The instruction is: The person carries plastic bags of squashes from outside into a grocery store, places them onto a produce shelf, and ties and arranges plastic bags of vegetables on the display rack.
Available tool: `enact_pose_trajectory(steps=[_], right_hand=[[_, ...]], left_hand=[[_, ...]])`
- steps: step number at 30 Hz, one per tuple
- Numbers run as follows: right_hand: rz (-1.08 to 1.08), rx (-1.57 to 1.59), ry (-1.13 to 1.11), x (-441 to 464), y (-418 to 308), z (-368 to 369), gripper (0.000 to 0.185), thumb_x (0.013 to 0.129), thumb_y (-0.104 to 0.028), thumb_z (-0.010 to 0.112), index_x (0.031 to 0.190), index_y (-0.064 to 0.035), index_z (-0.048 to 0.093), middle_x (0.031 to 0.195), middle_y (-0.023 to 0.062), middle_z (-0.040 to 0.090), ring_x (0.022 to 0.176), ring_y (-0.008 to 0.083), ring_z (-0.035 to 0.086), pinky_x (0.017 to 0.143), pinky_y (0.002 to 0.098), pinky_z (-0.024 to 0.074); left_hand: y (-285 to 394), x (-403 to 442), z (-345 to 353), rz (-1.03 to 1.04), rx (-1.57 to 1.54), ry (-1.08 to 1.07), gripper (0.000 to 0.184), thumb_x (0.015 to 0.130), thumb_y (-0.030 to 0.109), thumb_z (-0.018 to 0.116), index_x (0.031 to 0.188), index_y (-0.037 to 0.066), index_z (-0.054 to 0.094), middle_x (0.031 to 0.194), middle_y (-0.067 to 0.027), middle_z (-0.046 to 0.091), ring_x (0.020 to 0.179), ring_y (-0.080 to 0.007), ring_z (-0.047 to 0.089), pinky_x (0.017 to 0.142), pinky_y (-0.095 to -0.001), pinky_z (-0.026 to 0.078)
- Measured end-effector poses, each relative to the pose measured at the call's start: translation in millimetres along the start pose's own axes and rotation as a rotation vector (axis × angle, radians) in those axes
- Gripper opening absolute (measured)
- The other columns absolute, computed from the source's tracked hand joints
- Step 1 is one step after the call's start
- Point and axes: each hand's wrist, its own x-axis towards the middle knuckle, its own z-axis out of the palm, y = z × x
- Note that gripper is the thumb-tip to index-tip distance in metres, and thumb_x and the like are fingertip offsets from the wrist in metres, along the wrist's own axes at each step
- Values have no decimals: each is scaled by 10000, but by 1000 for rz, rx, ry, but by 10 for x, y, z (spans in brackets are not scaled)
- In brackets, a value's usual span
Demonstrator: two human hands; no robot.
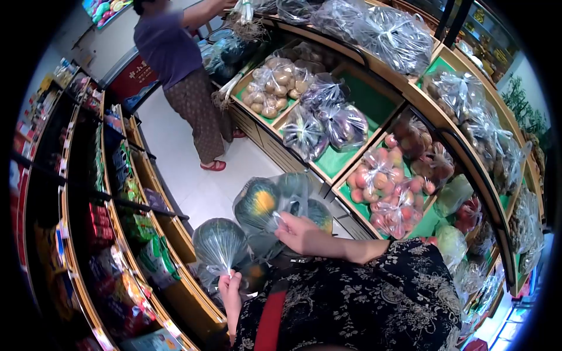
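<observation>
Low in the middle of the head view, my left hand (230, 290) pinches the gathered neck of a clear plastic bag around a dark green pumpkin (220, 243). To its right, my right hand (301, 234) has its fingers closed on the top of another clear bag. That bag holds a green pumpkin with an orange patch (258, 205). More bagged green pumpkins (319, 215) lie beside and under my right hand. Whatever bears the pumpkins is hidden.
Wooden bins with bagged potatoes (272, 85), eggplants (325, 120) and red-and-yellow fruit (386, 187) stand ahead and right. Packet-filled shelves (149, 234) run along the left. Another person (175, 58) stands at the bins' far end, reaching toward bundled green onions (246, 17).
</observation>
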Motion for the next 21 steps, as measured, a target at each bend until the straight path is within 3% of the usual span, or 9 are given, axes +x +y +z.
enact_pose_trajectory(steps=[2,6,7,11,14,15,18,21], right_hand=[[-83,23,40,457,22,-101,147,833,-166,528,820,-41,450,573,87,473,518,173,472,491,310,357],[-73,47,-54,1205,-35,-316,157,828,-150,532,817,-27,436,587,90,482,529,167,477,491,307,355],[-28,55,-77,1419,-93,-388,211,788,-191,533,774,-6,432,615,191,526,606,375,534,528,421,385],[103,-16,29,2105,-64,-359,239,798,-242,510,793,-15,435,625,192,521,609,384,521,547,428,389],[83,-19,162,2565,-12,-287,231,793,-238,518,801,-22,435,646,191,526,620,377,525,551,427,394],[98,-62,190,2729,-24,-259,223,806,-218,551,798,-27,436,600,101,476,532,186,461,500,325,365],[209,-19,260,3076,-190,-245,218,797,-217,528,803,-23,429,654,174,522,629,353,535,551,416,398],[240,-30,338,3297,-300,-189,225,804,-198,532,931,-23,470,712,174,561,685,353,563,604,389,432]], left_hand=[[188,364,110,6,-3,37,113,787,111,581,751,48,494,620,55,408,550,-32,329,505,-181,253],[576,914,309,-13,-18,2,91,792,106,572,768,42,512,592,60,395,527,-25,331,484,-179,236],[647,1111,322,-5,-23,-24,88,792,104,571,767,43,513,585,63,389,522,-23,329,479,-179,231],[863,1954,309,18,-19,-164,82,784,87,574,754,51,507,570,69,375,512,-18,319,466,-179,217],[1140,2573,321,-50,-8,-177,107,779,88,582,731,60,490,575,69,370,513,-23,321,471,-188,231],[1197,2822,289,-35,40,-174,127,776,95,588,718,68,478,573,71,364,514,-22,319,469,-189,229],[1501,3401,274,-40,99,-319,176,768,111,601,689,87,446,572,76,356,513,-17,317,463,-189,228],[1888,3888,368,-47,179,-497,202,766,119,603,673,100,425,574,80,356,506,-13,317,453,-188,225]])
